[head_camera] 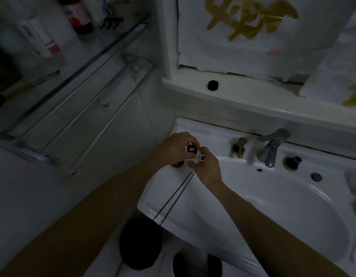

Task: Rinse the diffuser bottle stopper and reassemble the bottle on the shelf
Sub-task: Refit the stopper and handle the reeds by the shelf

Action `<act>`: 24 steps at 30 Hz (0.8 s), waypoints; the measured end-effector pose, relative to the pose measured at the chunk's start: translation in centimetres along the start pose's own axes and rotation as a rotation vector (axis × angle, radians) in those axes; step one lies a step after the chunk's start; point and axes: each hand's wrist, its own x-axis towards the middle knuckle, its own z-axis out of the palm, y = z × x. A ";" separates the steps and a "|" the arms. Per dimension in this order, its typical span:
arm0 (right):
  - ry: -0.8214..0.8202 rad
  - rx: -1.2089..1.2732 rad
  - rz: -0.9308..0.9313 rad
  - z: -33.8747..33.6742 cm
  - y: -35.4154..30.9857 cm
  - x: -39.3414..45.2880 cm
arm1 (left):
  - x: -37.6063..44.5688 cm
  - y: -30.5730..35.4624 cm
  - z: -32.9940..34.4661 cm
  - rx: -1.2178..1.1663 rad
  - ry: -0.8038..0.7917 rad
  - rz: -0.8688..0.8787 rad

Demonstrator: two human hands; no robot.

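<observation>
Everything here sits off the left corner of the sink (293, 196). The left hand (173, 148) curls round the small diffuser bottle (190, 149) just above that corner, its dark round mouth facing up between thumb and fingers. The right hand (205, 166) is pressed close against it on the side nearer the tap (273, 146), fingers pinched on a small pale piece at the bottle's neck — most likely the stopper (194, 159), though dim light and the overlapping fingers hide its exact shape. Two thin dark reeds (173, 198) run from under the hands down across the sink's front rim; which hand holds them cannot be told.

The step in hand looks like working the stopper at the neck. To do it well, the left hand should hold the bottle upright and steady so nothing spills, while the right turns or presses the stopper straight along the neck's line — not at a slant. Keeping the work over the basin rather than over the floor would catch a dropped piece.

A black cap (213, 85) sits on the white ledge behind the sink, well apart from both hands. The glass shelf (73, 76) hangs up and to the left of the sink.
</observation>
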 end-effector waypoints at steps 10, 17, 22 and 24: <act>-0.002 0.002 -0.008 0.2 -0.1 -0.3 | -0.1 0.4 -0.7 0.062 -0.032 0.023; 0.001 -0.005 -0.034 0.0 -0.2 -0.3 | -0.5 0.6 -0.4 -0.043 -0.003 0.036; -0.012 0.034 -0.014 0.1 -0.2 -0.6 | -0.4 0.7 -0.2 -0.083 -0.031 0.006; -0.017 0.034 -0.009 0.1 -0.1 -0.7 | -0.4 0.8 -0.2 -0.071 -0.065 -0.002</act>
